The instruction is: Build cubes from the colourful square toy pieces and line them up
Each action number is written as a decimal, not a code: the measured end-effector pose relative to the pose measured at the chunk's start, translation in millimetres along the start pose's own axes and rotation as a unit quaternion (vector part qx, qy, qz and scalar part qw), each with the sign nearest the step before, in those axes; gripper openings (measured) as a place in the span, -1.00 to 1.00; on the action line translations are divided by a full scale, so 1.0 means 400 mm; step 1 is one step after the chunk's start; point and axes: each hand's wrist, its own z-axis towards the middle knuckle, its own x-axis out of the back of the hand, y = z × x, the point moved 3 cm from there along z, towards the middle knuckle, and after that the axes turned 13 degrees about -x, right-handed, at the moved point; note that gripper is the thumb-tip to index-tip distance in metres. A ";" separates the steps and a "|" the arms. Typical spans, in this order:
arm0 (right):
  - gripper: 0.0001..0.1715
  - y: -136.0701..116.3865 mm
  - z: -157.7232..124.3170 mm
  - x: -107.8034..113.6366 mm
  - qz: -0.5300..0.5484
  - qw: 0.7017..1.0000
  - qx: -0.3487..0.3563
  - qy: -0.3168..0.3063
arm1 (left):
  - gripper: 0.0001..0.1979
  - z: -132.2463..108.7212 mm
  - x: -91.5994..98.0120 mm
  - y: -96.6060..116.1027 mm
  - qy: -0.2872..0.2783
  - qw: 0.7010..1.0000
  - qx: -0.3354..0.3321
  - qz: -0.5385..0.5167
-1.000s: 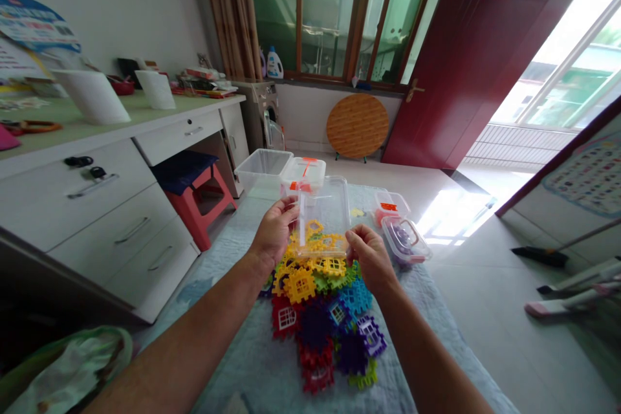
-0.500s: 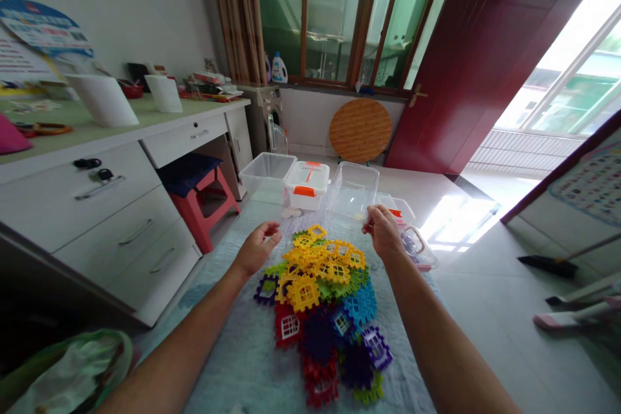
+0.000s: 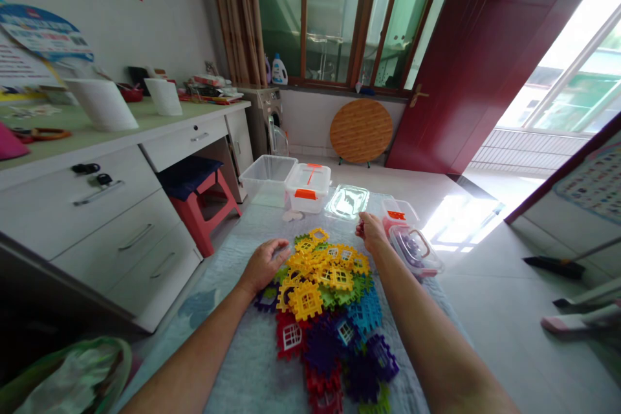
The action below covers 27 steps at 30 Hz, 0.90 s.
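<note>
A heap of interlocking plastic tiles (image 3: 308, 301) lies on the blue cloth, yellow ones on top and green, blue, purple and red ones nearer me. Several have window cut-outs. My left hand (image 3: 266, 265) is at the heap's left edge, fingers curved and thumb apart, with nothing seen in it. My right hand (image 3: 372, 233) hovers past the heap's far right side, fingers curled in. I see nothing in its grasp, though the palm is hidden. A shiny clear plastic lid (image 3: 348, 200) lies flat just beyond its fingertips.
Behind the heap stand an open clear bin (image 3: 268, 171) and a lidded box with orange latches (image 3: 306, 193). Two small clear boxes, one with a carry handle (image 3: 414, 251), sit at the right edge. A pink stool (image 3: 198, 200) and white drawers (image 3: 116, 233) are at left.
The clear lid, tilted up at my right fingers before, now lies flat and apart from them. My right hand has drawn slightly back and left; my left hand has moved closer to the tiles.
</note>
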 end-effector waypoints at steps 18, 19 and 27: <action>-0.67 -0.048 0.096 -0.061 0.064 0.996 -0.042 0.054 | -0.68 -0.004 0.008 0.010 0.014 1.000 0.021 -0.016; -0.67 -0.045 0.092 -0.062 0.065 0.995 -0.050 0.055 | -0.69 -0.004 0.008 0.010 0.012 1.000 0.021 -0.015; -0.71 -0.036 0.086 -0.087 0.097 0.990 -0.083 0.055 | -0.68 -0.002 0.006 -0.002 0.014 1.000 0.019 -0.013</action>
